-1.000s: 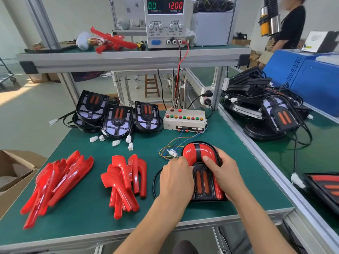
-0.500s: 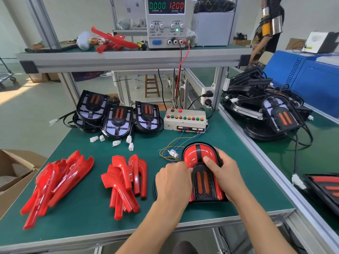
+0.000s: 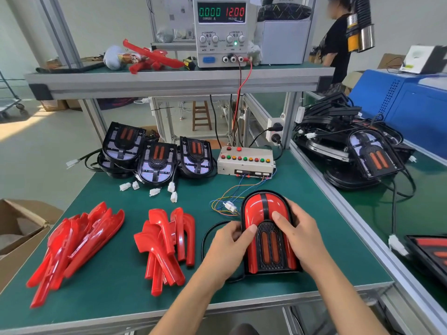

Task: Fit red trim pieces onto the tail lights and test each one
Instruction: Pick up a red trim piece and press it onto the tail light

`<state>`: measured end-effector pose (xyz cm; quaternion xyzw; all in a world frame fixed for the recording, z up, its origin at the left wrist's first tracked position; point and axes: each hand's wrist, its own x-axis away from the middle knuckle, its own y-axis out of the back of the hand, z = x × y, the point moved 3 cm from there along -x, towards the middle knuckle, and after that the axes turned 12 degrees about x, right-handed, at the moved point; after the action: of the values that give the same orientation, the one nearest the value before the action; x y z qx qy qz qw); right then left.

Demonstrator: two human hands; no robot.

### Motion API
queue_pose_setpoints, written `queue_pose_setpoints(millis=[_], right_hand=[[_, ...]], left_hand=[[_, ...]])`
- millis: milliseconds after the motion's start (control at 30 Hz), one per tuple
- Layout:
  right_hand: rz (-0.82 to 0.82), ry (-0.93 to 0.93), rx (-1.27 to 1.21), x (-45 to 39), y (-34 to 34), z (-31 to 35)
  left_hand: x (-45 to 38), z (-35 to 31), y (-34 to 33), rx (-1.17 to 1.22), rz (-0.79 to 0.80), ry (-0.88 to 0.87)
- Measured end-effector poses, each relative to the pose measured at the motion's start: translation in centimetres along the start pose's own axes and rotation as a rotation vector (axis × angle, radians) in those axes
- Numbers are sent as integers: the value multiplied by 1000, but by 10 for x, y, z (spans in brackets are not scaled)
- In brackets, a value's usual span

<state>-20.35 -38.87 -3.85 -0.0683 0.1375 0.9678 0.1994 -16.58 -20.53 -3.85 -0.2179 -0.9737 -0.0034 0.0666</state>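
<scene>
A tail light (image 3: 264, 213) with red trim on both sides lies on the green bench in front of me. My left hand (image 3: 227, 247) grips its left edge, thumb on the red trim. My right hand (image 3: 300, 235) holds its right side, thumb pressing on the right trim. Two heaps of loose red trim pieces lie to the left, one near the middle (image 3: 167, 245) and one further left (image 3: 75, 245). Three untrimmed tail lights (image 3: 157, 160) stand at the back left. A button test box (image 3: 245, 162) sits behind the light, its coloured wires and white connector (image 3: 229, 206) beside the light.
A power supply (image 3: 221, 30) reading 0.000 A and 12.00 V stands on the upper shelf (image 3: 169, 81). More tail lights (image 3: 362, 151) are piled on the right bench. A cardboard box (image 3: 17, 233) sits at the left. A person (image 3: 338, 44) stands at the back right.
My left hand slid down from near the connector to the light's left edge and now grips it. The person in the background has shifted position. The supply's current display now shows 0.000.
</scene>
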Motion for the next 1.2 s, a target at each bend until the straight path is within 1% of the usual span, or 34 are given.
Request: queue_pose_setpoints(millis=[67, 133, 200, 333, 400, 500, 600, 700, 833, 967, 1200], right_hand=[[14, 13, 22, 1, 1, 3], [53, 18, 75, 0, 3, 9], [94, 16, 171, -4, 6, 15], [60, 28, 469, -15, 9, 33], [68, 58, 536, -22, 7, 44], [93, 45, 598, -35, 7, 54], [111, 2, 560, -43, 7, 53], [96, -20, 510, -46, 8, 48], [94, -41, 432, -47, 12, 44], [111, -37, 413, -47, 7, 45], [163, -79, 430, -47, 7, 49]], left_hand=[[2, 3, -4, 135, 14, -10], [3, 7, -8, 169, -5, -49], [3, 10, -10, 157, -22, -98], [4, 9, -14, 94, -7, -203], [4, 6, -17, 92, 13, -217], [2, 4, -16, 96, 21, -214], [2, 3, -13, 133, 30, -212], [5, 7, -7, 200, 79, -161], [13, 23, 4, 78, 160, -123], [10, 25, 8, -20, 182, -114], [6, 27, 12, -20, 180, -107]])
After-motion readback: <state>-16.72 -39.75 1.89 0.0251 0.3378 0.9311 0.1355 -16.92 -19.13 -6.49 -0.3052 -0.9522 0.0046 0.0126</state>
